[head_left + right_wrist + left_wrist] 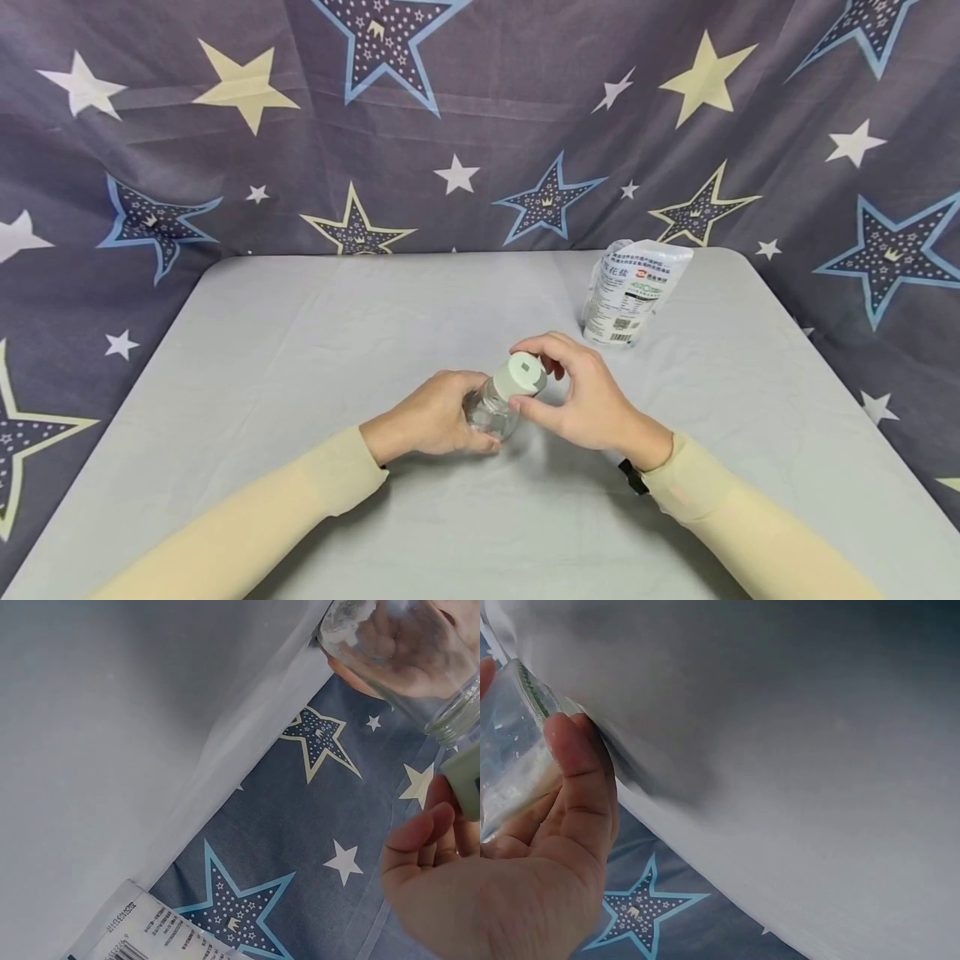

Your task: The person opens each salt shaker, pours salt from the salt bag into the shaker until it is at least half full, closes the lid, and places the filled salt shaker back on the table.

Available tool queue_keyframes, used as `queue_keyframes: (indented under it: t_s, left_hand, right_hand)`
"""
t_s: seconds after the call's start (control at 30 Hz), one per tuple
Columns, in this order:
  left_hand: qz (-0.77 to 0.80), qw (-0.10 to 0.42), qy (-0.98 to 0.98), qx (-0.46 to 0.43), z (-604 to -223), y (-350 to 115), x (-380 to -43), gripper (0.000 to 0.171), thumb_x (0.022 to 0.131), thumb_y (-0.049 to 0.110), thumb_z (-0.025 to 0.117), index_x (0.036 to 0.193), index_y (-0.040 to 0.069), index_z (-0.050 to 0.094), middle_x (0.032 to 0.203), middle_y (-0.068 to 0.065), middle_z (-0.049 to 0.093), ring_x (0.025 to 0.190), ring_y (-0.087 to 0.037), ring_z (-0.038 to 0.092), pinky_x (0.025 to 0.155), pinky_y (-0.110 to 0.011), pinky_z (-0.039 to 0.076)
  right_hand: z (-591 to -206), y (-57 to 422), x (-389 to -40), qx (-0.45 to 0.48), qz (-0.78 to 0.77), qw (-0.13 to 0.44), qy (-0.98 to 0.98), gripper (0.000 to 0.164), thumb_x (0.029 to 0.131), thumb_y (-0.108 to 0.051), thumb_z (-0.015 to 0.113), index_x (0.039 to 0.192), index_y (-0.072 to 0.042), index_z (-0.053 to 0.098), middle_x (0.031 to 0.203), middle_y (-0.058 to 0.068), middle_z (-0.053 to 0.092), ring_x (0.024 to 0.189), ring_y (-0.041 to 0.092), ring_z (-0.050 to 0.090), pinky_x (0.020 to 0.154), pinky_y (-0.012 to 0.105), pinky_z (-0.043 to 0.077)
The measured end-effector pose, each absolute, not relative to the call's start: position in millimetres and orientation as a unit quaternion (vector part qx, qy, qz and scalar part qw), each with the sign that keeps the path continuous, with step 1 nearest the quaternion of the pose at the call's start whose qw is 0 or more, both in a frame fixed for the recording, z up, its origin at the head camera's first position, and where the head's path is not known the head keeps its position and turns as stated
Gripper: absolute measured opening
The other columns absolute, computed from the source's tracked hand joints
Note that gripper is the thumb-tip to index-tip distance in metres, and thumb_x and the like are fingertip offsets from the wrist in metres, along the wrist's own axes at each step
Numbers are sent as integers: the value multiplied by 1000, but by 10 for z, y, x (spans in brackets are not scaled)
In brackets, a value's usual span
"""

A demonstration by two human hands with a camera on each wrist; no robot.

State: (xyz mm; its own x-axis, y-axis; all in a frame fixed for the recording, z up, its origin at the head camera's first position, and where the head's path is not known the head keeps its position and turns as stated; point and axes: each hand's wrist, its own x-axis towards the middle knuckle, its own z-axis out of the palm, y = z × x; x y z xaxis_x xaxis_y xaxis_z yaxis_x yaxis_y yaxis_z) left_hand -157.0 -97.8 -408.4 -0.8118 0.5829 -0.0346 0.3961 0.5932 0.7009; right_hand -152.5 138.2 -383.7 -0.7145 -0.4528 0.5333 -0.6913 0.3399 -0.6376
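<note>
Near the middle of the table, my left hand grips a clear glass jar, thumb and fingers curled around its side. The jar is tilted, its top leaning to the right. Thumb and fingers of my right hand hold the pale green lid at the jar's mouth. In the right wrist view, threads show on the jar's neck beside the lid; whether the lid is seated I cannot tell. The left wrist view shows only part of the clear jar behind the fingers.
A white printed pouch stands upright on the table beyond my right hand. Its corner also shows low in the right wrist view. A pale cloth covers the table, and a dark star-patterned curtain hangs around it.
</note>
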Motion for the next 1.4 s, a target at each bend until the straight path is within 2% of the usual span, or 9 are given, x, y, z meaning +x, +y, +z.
queue_keyframes:
  t_s: [0.33, 0.63, 0.87, 1.17, 1.4]
  left_hand:
    - [350, 125, 888, 271, -4063, -982, -1562, 56, 66, 30, 98, 114, 20, 72, 102, 12, 71, 91, -9, 63, 85, -34, 52]
    - [331, 96, 900, 268, -4061, -1006, -1549, 55, 61, 31, 99, 109, 20, 74, 106, 9, 69, 88, -11, 59, 81, -33, 50]
    - [323, 96, 904, 264, -4065, -1023, -1544, 57, 61, 33, 100, 110, 21, 74, 106, 8, 69, 85, -12, 58, 78, -33, 49]
    - [321, 95, 907, 255, -4063, -1033, -1534, 62, 59, 35, 100, 112, 17, 73, 110, 5, 70, 99, -14, 63, 91, -37, 50]
    - [314, 94, 912, 245, -4072, -1042, -1520, 65, 57, 40, 101, 111, 19, 72, 107, 8, 68, 96, -14, 62, 89, -36, 50]
  right_hand:
    - [-3818, 1417, -1530, 349, 457, 134, -807, 48, 75, -18, 89, 118, -9, 69, 101, -8, 68, 80, 13, 56, 68, 39, 48]
    - [-3805, 1464, -1518, 341, 445, 137, -816, 47, 74, -18, 90, 116, -13, 70, 99, -8, 67, 79, 13, 56, 68, 31, 46]
    - [-3768, 1532, -1497, 331, 432, 132, -828, 46, 73, -19, 91, 113, -14, 70, 98, -11, 66, 79, 12, 54, 67, 35, 47]
    - [-3764, 1625, -1478, 327, 413, 125, -841, 45, 71, -19, 92, 110, -15, 69, 93, -10, 64, 77, 12, 54, 66, 29, 45]
    - [-3789, 1684, -1472, 333, 397, 110, -848, 45, 70, -20, 93, 107, -18, 68, 93, -11, 63, 78, 11, 54, 67, 29, 46]
